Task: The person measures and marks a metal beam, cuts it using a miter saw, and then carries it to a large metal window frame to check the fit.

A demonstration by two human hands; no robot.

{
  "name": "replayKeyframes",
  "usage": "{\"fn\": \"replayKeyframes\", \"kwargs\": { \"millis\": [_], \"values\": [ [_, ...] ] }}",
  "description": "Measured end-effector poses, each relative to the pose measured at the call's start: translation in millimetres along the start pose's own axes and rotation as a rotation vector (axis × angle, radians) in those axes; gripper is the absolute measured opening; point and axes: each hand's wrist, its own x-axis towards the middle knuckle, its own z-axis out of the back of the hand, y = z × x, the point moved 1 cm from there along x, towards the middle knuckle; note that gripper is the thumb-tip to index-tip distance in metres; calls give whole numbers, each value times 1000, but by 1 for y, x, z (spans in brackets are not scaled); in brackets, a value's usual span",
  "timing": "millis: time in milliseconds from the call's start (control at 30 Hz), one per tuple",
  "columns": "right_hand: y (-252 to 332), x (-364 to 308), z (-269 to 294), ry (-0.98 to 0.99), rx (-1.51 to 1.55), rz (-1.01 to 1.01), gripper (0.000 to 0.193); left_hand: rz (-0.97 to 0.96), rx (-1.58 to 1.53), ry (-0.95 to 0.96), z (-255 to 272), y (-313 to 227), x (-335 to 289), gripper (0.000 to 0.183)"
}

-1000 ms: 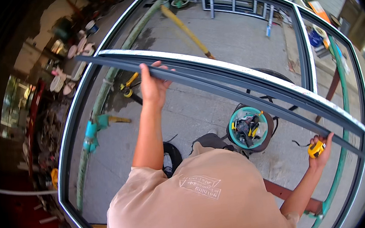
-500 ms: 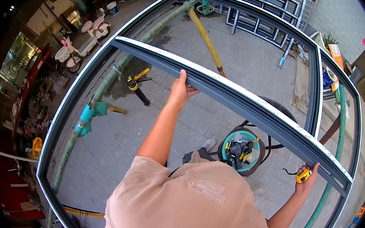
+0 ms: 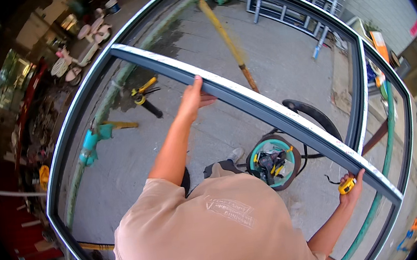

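Large grey frame (image 3: pixel 54 199) reached furthest left; its white-faced crossbar (image 3: pixel 256 96) was the reference. Black-and-yellow caulking gun (image 3: pixel 147 101) lay low on the floor (image 3: pixel 219 134), on the near side of the crossbar's left part. Left hand (image 3: pixel 194 98) was at the crossbar's left half: thumb on top, fingers curled at the near edge, grasping the dark grey strip (image 3: pixel 262 113). Strip sat along the crossbar's near side, touching as far as could be seen; fully seated or only held there, couldn't tell. Long axis ran parallel to the crossbar, on a slant: left end pointed far left, right end near right. Step in hand looked like lining the strip up to the crossbar; next move seemed to call for even pressure from both hands, ends flush. Teal tub (image 3: pixel 290 171) of tools (image 3: pixel 273 161) stood below, near side of the crossbar's middle. Right hand (image 3: pixel 351 197) was near the crossbar's right end, thumb against the strip, fingers wrapped round a yellow tape measure (image 3: pixel 347 185); any hold under the strip was hidden.
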Motion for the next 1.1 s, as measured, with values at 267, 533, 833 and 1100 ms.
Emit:
{"fn": "replayKeyframes", "kwargs": {
  "millis": [267,533,833,1100],
  "values": [
    [17,14,-24,4,-279,9,52,96,-8,-42,53,20,35,87],
    [24,-4,-14,51,-300,55,56,66,122,-16,62,16,60,86],
    [3,25,-4,51,-265,147,57,42,110,-54,10,-10,6,84],
    [23,0,-15,17,-275,95,53,72,-58,129,36,2,28,73]
  ]
}}
